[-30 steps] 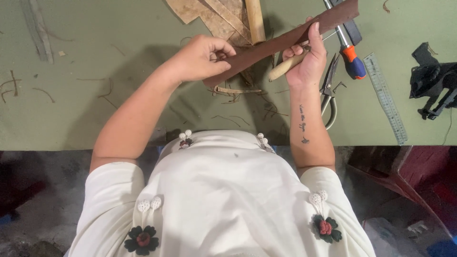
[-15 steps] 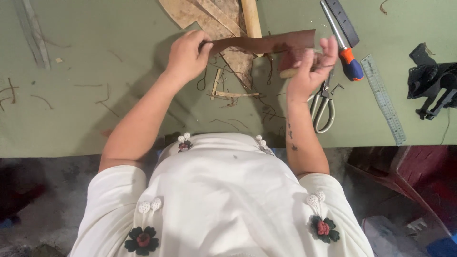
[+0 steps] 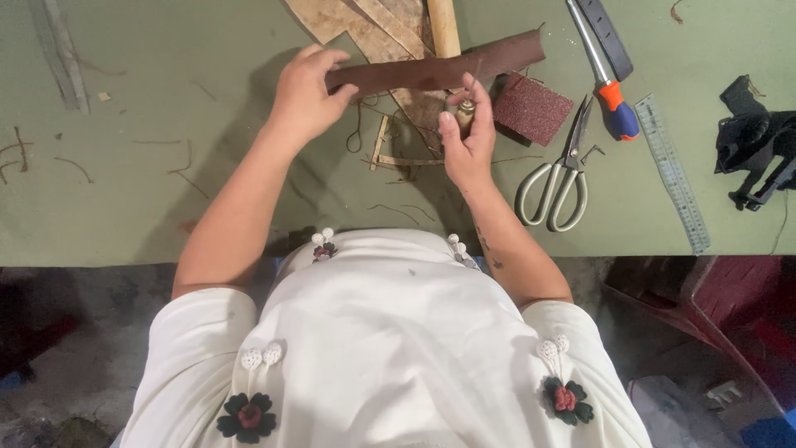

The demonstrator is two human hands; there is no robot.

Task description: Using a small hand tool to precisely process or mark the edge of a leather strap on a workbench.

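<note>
My left hand [image 3: 308, 95] grips the left end of a long dark brown leather strip [image 3: 497, 58], held roughly level above the green table [image 3: 149, 207]. My right hand [image 3: 466, 133] holds a small brass-coloured tool [image 3: 464, 110] whose wooden handle [image 3: 444, 29] runs away from me; its fingers press the tool up against the strip's lower edge near the middle. A dark red sanding block [image 3: 531, 108] lies just right of my right hand.
Tan leather offcuts [image 3: 365, 21] lie beyond the strip, thin trimmings [image 3: 398, 158] below it. Scissors [image 3: 564, 178], an orange-and-blue-handled screwdriver [image 3: 605, 70], a metal ruler [image 3: 673, 174] and a black clamp-like tool [image 3: 759, 141] sit to the right. A red stool [image 3: 721, 307] stands beside the table edge.
The strip has swung from tilted to nearly level and shifted left. My right hand left the strip's right end and now holds the tool under its middle, uncovering the sanding block.
</note>
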